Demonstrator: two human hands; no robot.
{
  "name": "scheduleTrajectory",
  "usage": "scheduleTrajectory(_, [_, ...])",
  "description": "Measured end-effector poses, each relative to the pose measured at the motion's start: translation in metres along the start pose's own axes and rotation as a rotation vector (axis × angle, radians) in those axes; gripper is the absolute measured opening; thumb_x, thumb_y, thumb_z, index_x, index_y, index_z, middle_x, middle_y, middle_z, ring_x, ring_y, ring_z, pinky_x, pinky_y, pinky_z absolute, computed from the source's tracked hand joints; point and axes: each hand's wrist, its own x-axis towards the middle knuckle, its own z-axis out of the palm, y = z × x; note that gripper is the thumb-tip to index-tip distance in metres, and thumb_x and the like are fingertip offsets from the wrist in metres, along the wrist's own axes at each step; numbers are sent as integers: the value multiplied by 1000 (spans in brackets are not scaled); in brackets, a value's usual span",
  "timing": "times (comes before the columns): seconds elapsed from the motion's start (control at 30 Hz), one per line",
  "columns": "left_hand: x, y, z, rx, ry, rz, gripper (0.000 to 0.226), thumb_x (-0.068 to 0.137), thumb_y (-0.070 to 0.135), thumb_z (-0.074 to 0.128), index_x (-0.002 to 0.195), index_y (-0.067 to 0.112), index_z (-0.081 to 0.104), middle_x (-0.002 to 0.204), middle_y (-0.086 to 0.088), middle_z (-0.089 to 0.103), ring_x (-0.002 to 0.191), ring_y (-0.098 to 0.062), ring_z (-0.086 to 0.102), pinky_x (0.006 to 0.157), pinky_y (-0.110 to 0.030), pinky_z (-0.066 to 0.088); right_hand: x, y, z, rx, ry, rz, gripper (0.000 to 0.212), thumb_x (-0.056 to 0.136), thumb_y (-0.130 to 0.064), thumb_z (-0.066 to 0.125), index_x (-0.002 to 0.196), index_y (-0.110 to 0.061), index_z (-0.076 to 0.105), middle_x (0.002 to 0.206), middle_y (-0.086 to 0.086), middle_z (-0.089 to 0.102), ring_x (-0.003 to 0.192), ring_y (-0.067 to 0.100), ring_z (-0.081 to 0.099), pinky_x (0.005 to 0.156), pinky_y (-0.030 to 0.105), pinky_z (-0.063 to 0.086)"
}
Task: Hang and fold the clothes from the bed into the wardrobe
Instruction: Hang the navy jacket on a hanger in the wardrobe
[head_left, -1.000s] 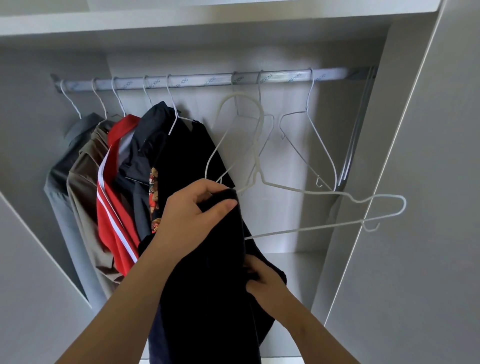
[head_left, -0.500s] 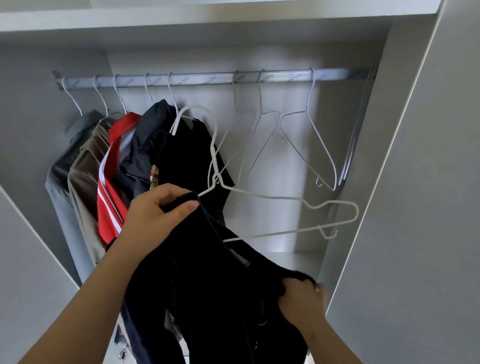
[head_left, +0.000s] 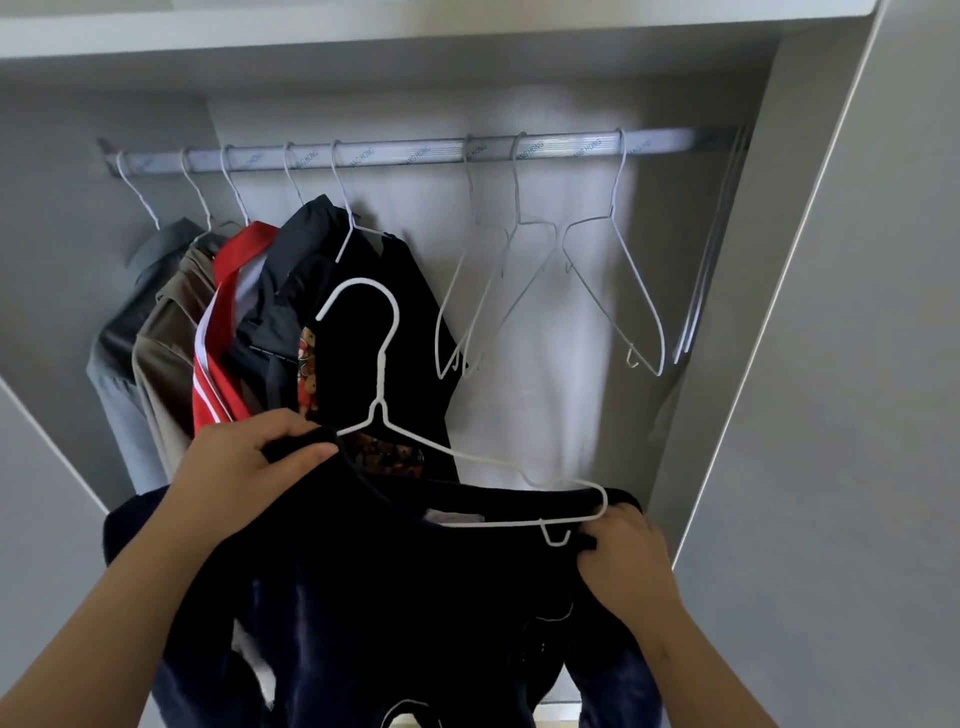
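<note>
A dark navy garment hangs between my hands in front of the open wardrobe. A white wire hanger sits in its neck opening, hook pointing up and left. My left hand grips the garment's left shoulder together with the hanger's left end. At the right shoulder, my right hand pinches the fabric by the hanger's right end. The hanger is below the wardrobe rail, not on it.
On the rail's left part hang several clothes: a grey shirt, an olive one, a red-and-white one and black ones. Three empty wire hangers hang further right. Wardrobe side panels close in both sides.
The hanger has come down and left, now lying level inside the garment's neck. My hands have spread apart, stretching the garment's shoulders over it.
</note>
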Motion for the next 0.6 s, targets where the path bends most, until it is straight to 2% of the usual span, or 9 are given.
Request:
scheduleTrajectory(0.17, [-5, -2, 5, 107, 78, 12, 21, 75, 19, 74, 88, 35, 68, 79, 52, 50, 74, 20, 54, 65, -5, 42, 3, -3, 5, 13, 2, 23, 19, 74, -1, 50, 80, -2, 68, 87, 3, 65, 95, 20, 51, 72, 21, 23])
scheduleTrajectory(0.2, [-6, -2, 6, 80, 92, 16, 24, 76, 21, 73, 89, 40, 68, 80, 53, 50, 74, 21, 54, 65, -3, 42, 3, -3, 5, 6, -14, 23, 19, 75, -2, 50, 81, -3, 68, 86, 1, 63, 95, 19, 50, 72, 20, 23])
scheduleTrajectory(0.27, [-9, 5, 7, -33, 118, 7, 35, 75, 30, 68, 85, 62, 59, 83, 49, 54, 75, 21, 55, 66, 1, 42, 4, -3, 5, 1, -41, 28, 20, 76, -3, 49, 84, -4, 68, 85, -1, 58, 93, 17, 47, 72, 18, 22])
scheduleTrajectory(0.33, [-10, 5, 8, -115, 118, 6, 38, 73, 33, 64, 84, 68, 55, 85, 46, 57, 77, 20, 57, 68, 2, 41, 6, -4, 4, 13, -52, 44, 16, 74, -1, 49, 76, -3, 65, 75, -1, 52, 83, 17, 41, 71, 20, 23])
scheduleTrajectory(0.4, [-11, -3, 10, -97, 88, 6, 36, 73, 26, 70, 86, 58, 62, 86, 45, 57, 78, 18, 57, 69, 1, 42, 6, -6, 2, 10, -69, 59, 15, 72, 0, 50, 59, -8, 53, 65, -3, 44, 79, 18, 38, 68, 23, 23])
scheduleTrajectory(0.43, [-11, -8, 11, -46, 71, 5, 32, 73, 21, 73, 89, 47, 67, 85, 47, 56, 78, 18, 57, 69, 0, 43, 6, -7, 1, 19, -78, 56, 20, 73, -1, 50, 56, -11, 48, 64, -4, 44, 80, 19, 39, 67, 24, 23])
scheduleTrajectory(0.5, [-12, -17, 12, 58, 34, 21, 21, 72, 15, 76, 91, 24, 73, 82, 52, 52, 78, 20, 55, 69, 1, 42, 7, -6, 0, 19, -75, 43, 17, 74, -1, 50, 66, -9, 62, 75, -1, 58, 87, 21, 46, 69, 23, 25])
scheduleTrajectory(0.57, [-14, -19, 12, 110, 3, 54, 19, 72, 20, 76, 90, 23, 73, 75, 51, 52, 77, 13, 57, 68, 4, 39, 8, -7, 0, -12, -99, 46, 24, 75, -1, 48, 84, -6, 70, 88, 2, 65, 92, 20, 48, 73, 22, 29])
scheduleTrajectory(0.6, [-15, -17, 13, 121, -6, 74, 16, 74, 28, 75, 90, 25, 73, 72, 45, 55, 76, 7, 59, 68, 5, 37, 9, -8, -1, -17, -106, 47, 22, 75, -1, 48, 82, -6, 69, 84, 1, 63, 89, 20, 46, 73, 22, 29])
